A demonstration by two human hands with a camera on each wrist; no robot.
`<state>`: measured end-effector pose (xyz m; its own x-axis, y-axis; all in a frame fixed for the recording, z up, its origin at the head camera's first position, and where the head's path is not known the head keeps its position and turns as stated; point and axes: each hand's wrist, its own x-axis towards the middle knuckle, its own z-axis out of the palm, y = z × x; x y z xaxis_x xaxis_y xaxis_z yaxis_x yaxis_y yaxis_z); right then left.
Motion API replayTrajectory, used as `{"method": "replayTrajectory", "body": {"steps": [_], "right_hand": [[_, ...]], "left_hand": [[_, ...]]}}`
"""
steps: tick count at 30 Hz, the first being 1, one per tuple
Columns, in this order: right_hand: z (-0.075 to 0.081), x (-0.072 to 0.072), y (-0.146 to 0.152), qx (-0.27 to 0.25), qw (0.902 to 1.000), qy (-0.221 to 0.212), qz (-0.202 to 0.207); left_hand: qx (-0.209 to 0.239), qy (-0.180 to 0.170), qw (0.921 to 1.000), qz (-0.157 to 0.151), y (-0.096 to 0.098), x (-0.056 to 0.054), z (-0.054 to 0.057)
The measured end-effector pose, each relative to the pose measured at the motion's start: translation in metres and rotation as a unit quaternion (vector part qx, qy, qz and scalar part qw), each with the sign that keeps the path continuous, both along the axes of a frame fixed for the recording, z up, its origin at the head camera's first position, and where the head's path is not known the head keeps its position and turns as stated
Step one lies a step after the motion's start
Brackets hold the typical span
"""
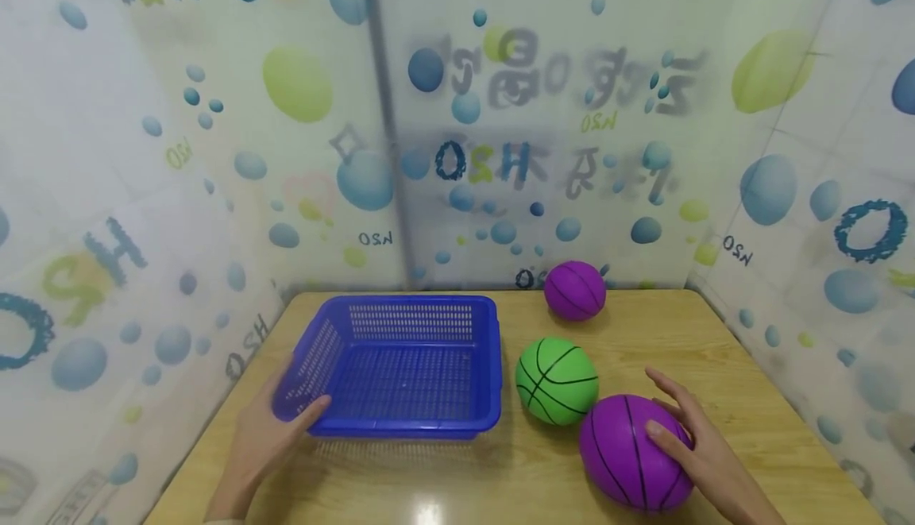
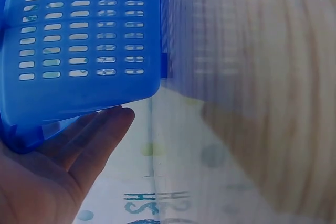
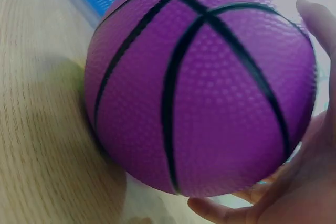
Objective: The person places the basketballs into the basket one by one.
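In the head view, my left hand [image 1: 268, 430] grips the left end of a blue plastic basket [image 1: 496, 366], thumb over the rim. The left wrist view shows its fingers [image 2: 97, 150] extended below the slotted basket wall [image 2: 79, 90]. On the right, my right hand [image 1: 704, 453] rests against a large purple basketball [image 1: 632, 461], fingers spread and the thumb lying over its surface. Close up in the right wrist view, the purple ball [image 3: 220, 93] hides part of that hand [image 3: 299, 187]. A green basketball [image 1: 557, 382] sits just behind the purple one.
Another purple ball [image 1: 575, 291] lies at the back of the wooden table [image 1: 400, 485], near the wall. Printed curtain-like sheets [image 1: 457, 112] with bubbles and "H2O" lettering enclose the table at the back and both sides. The basket's inside shows its bare slotted floor.
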<state>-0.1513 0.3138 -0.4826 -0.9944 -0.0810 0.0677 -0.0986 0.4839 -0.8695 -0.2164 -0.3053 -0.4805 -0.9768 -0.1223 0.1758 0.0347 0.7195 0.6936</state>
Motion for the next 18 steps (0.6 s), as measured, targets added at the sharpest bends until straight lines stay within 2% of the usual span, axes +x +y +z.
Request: {"method": "replayTrajectory", "body": {"steps": [6,11,14,18], "right_hand": [[0.0,0.013,0.005,0.015,0.9998,-0.006,-0.008],[-0.008,0.02,-0.001,-0.027,0.9985,-0.046,0.005],[-0.012,0.021,-0.005,-0.041,0.9978,-0.049,0.015],[-0.012,0.022,-0.004,-0.053,0.997,-0.055,0.009]], "left_hand": [[0.011,0.01,0.9998,-0.011,0.0,-0.003,0.0],[0.009,0.001,1.0,-0.003,-0.004,0.0,0.0],[0.003,0.0,1.0,-0.002,-0.005,0.0,0.0],[-0.004,-0.002,1.0,-0.005,-0.002,-0.002,-0.001]]}}
